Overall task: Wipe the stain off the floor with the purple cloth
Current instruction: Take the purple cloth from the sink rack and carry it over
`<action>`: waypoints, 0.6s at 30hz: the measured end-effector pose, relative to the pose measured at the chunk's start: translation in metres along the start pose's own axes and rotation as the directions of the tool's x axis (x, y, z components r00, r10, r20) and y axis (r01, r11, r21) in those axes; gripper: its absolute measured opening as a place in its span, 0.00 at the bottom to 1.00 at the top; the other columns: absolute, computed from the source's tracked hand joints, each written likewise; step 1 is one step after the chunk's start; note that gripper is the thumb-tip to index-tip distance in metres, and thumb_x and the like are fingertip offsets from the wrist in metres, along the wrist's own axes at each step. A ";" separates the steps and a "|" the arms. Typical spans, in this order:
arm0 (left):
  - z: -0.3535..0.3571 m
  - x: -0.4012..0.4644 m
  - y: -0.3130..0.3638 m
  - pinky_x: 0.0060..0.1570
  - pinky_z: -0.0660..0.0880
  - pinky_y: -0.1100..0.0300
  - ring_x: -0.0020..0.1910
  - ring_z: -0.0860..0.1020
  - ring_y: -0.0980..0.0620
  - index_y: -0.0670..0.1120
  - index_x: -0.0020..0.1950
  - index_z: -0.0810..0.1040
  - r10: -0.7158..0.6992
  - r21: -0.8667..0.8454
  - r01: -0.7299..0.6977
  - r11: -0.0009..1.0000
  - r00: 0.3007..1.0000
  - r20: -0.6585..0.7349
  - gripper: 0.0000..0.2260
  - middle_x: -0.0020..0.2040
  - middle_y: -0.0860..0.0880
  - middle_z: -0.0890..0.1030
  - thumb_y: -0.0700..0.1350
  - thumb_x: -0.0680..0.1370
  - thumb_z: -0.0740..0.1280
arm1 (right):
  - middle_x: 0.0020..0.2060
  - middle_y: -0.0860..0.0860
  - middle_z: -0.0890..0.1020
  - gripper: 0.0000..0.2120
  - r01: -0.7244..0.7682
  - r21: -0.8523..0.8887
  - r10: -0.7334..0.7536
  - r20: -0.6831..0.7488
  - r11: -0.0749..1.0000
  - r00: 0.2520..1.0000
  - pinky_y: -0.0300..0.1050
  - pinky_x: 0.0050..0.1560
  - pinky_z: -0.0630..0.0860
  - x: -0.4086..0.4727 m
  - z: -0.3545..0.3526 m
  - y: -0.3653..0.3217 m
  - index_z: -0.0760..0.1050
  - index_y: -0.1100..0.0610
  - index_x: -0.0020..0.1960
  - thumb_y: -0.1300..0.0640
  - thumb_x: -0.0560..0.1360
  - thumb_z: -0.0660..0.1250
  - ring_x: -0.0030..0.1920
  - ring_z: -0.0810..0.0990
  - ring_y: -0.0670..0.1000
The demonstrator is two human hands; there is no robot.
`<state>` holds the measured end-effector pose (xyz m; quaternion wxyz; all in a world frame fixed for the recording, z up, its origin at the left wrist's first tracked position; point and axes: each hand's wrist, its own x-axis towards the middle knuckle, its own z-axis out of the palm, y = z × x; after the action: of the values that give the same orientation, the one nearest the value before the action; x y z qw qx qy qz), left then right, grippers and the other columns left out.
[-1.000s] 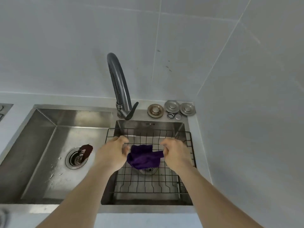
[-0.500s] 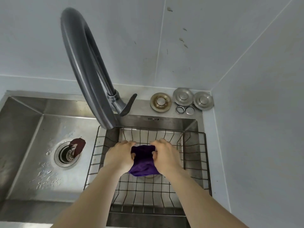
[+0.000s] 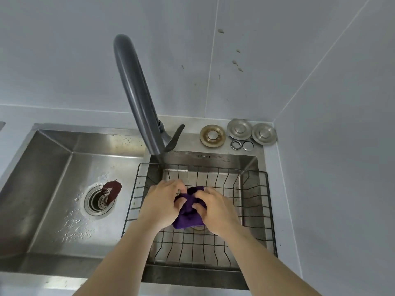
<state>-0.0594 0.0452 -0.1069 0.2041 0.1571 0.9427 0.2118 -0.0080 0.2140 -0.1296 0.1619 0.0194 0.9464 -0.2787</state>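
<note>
We see even, soft, bright light with faint shadows. Mild glare sits on the stainless steel sink basin (image 3: 70,167). Wide-angle distortion bends the white tiled wall (image 3: 320,82) lines near our edges.

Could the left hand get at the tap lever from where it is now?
Probably yes, once it lets go: the left hand is busy gripping the purple cloth over the wire basket, and nothing stands between it and the lever.

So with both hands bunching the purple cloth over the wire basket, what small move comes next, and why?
Probably lift the purple cloth clear of the wire basket. The left hand and right hand grip it bunched over the sink, and no floor stain is in view here.
</note>
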 end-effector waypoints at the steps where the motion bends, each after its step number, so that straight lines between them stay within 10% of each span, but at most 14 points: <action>1: -0.004 -0.003 0.002 0.62 0.69 0.52 0.55 0.76 0.52 0.55 0.54 0.75 0.017 -0.007 -0.017 1.000 1.000 -0.019 0.04 0.55 0.59 0.81 0.48 0.80 0.66 | 0.53 0.48 0.82 0.11 0.004 -0.003 -0.004 -0.034 1.000 0.999 0.52 0.49 0.79 -0.003 -0.002 -0.004 0.77 0.46 0.64 0.52 0.82 0.64 0.54 0.81 0.54; 13: -0.082 -0.114 0.039 0.56 0.70 0.59 0.47 0.75 0.55 0.55 0.49 0.69 0.248 0.063 -0.241 0.969 0.946 -0.209 0.08 0.54 0.57 0.84 0.49 0.79 0.68 | 0.44 0.43 0.76 0.11 0.029 -0.137 -0.070 -0.302 0.990 0.951 0.48 0.54 0.77 -0.106 -0.087 -0.070 0.69 0.47 0.47 0.56 0.76 0.71 0.49 0.73 0.49; 18: -0.124 -0.196 0.048 0.37 0.69 0.58 0.35 0.74 0.53 0.54 0.48 0.64 0.259 0.124 -0.232 0.965 0.918 -0.301 0.09 0.37 0.54 0.78 0.53 0.82 0.64 | 0.41 0.46 0.77 0.13 0.066 -0.115 -0.111 -0.445 0.991 0.889 0.47 0.42 0.70 -0.174 -0.116 -0.126 0.66 0.47 0.47 0.61 0.76 0.68 0.43 0.75 0.53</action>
<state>0.0650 -0.0303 0.0802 0.0160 0.2468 0.9442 0.2175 0.1069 0.1788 0.0831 -0.0739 0.0325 0.9704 -0.2277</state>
